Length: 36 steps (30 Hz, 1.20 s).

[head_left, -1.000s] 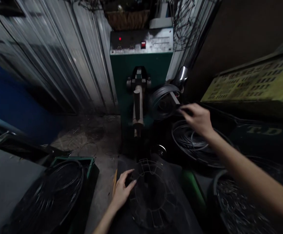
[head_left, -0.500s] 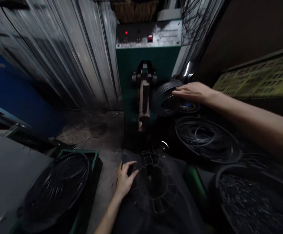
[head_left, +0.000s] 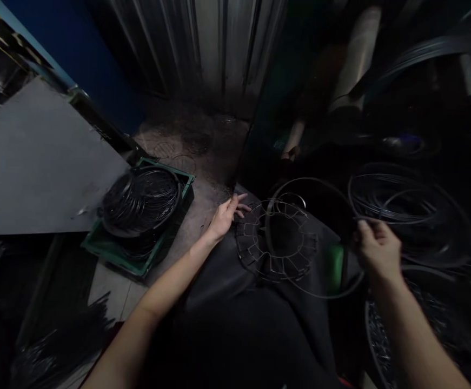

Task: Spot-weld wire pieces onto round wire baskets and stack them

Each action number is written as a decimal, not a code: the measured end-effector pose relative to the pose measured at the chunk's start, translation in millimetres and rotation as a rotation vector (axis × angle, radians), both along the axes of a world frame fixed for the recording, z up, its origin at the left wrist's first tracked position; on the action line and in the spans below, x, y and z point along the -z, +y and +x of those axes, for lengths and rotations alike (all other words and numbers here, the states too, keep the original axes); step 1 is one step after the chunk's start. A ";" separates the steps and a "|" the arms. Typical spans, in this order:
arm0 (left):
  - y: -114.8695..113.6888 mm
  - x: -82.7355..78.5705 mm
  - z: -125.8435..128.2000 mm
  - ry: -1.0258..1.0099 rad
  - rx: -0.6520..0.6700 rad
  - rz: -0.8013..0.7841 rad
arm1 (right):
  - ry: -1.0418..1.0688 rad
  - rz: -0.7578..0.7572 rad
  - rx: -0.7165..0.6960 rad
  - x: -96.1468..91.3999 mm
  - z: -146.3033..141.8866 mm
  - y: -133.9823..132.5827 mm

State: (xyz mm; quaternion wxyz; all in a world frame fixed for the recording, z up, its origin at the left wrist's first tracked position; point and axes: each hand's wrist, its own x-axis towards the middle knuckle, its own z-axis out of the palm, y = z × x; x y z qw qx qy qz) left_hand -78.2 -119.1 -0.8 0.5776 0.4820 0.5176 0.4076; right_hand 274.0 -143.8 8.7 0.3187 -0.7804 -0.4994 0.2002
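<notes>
My right hand (head_left: 379, 246) is closed, pinching the edge of a large thin wire ring (head_left: 327, 296). That ring hangs tilted and overlaps a round wire frame (head_left: 276, 256), which has two hoops joined by short bent wires. The frame rests on dark cloth over my lap. My left hand (head_left: 224, 219) is at the frame's upper left edge, its fingers stretched out and apart. Whether its fingertips touch the wire, I cannot tell. A small bright metal disc (head_left: 294, 201) shows beyond the frame.
A green crate (head_left: 138, 265) at left carries a coil of dark wire rings (head_left: 141, 200). A basin of wire rings (head_left: 397, 200) stands at right, above a tub of small metal pieces (head_left: 417, 313). A machine's pale arm (head_left: 357, 54) juts out at upper right. A grey board (head_left: 40, 162) lies left.
My right hand has come down from the wire coil by the machine, bringing one ring toward my lap. The view has swung left and down. My left hand stays beside the frame.
</notes>
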 end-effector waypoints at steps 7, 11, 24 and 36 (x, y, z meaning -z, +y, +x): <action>6.6 42.5 -1.4 0.407 0.064 -0.012 | 0.013 -0.160 -0.035 47.7 -48.9 2.9; 5.9 55.3 3.4 0.613 0.141 0.104 | -0.056 -0.209 -0.122 39.6 -44.7 4.1; -10.1 70.2 5.0 0.699 0.127 0.271 | -0.048 -0.407 -0.404 46.4 -15.5 3.6; -9.1 62.0 12.3 0.566 0.009 0.207 | 0.171 -0.068 -0.133 49.1 -38.7 0.2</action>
